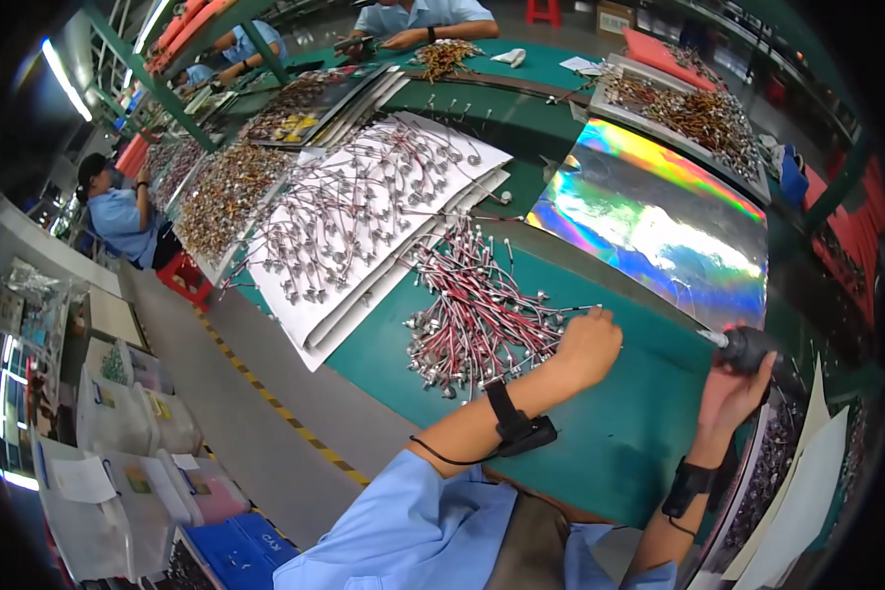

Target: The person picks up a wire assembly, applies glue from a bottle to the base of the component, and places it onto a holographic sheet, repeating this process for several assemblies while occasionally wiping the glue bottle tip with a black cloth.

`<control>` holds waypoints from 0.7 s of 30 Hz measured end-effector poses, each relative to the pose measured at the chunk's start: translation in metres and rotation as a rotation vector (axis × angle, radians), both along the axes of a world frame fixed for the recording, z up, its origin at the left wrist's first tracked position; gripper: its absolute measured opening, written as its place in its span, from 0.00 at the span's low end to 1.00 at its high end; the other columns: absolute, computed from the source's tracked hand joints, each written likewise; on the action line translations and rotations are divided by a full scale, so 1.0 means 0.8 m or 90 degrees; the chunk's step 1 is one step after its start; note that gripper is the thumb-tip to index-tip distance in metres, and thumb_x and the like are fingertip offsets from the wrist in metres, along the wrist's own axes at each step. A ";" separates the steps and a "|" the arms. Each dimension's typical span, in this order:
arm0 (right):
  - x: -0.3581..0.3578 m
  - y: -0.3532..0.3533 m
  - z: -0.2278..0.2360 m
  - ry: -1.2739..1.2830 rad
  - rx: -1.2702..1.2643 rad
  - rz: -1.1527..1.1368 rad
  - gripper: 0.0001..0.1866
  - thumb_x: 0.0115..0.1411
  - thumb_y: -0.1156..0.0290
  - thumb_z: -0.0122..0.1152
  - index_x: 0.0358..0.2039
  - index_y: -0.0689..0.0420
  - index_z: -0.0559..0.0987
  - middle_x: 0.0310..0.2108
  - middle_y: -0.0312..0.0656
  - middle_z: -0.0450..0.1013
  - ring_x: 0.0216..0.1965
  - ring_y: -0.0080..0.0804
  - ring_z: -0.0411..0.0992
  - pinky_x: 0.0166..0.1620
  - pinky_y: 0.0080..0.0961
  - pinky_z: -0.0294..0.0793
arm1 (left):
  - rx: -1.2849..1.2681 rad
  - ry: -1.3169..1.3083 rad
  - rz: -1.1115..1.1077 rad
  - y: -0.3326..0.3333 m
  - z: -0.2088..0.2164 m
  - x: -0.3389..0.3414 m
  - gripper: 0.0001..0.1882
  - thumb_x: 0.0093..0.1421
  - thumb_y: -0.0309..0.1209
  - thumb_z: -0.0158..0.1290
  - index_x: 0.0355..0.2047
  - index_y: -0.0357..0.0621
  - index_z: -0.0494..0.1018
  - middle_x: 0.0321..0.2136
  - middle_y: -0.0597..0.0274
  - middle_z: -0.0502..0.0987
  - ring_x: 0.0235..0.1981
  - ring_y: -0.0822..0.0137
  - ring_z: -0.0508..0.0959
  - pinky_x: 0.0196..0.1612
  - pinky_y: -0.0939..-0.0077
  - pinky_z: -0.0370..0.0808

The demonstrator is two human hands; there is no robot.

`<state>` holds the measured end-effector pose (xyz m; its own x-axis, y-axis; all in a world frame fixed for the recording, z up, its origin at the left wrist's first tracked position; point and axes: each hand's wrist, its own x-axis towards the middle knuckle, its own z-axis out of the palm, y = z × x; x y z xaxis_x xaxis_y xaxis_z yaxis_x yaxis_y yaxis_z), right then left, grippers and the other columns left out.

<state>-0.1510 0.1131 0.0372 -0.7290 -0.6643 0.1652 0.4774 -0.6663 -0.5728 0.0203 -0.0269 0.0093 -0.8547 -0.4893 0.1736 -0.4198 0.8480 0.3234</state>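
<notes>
Curling at the right edge of the heap of red-and-white wires point(472, 315), one left hand point(590, 346) had bent fingers; whether it pinched any could not be told. One right hand point(726, 395) grasped a dark tool point(747, 347) with a pale tip point(715, 338). The heap lay on the green table point(610, 438), between white sheets point(332, 315) strewn with similar wires point(354, 206) at left and one shiny silver sheet point(659, 231) at upper right.

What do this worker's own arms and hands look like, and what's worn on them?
The left hand and right hand are gloveless. Light blue sleeves leave the forearms bare. Each wears a black band: the left band carries a boxy black unit; the right band looks similar.
</notes>
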 end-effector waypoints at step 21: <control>-0.021 -0.020 -0.049 -0.151 0.035 -0.012 0.17 0.58 0.57 0.44 0.42 0.55 0.67 0.42 0.49 0.65 0.22 0.21 0.61 0.32 0.21 0.63 | -0.038 0.299 -0.028 -0.008 0.009 0.016 0.07 0.41 0.21 0.56 0.23 0.41 0.72 0.21 0.64 0.67 0.22 0.64 0.67 0.23 0.74 0.65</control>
<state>-0.1676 0.0974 -0.0017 -0.7551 -0.6539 -0.0485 0.5910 -0.6467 -0.4822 0.0334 -0.0332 0.0167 -0.6971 -0.4314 0.5727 -0.2033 0.8849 0.4191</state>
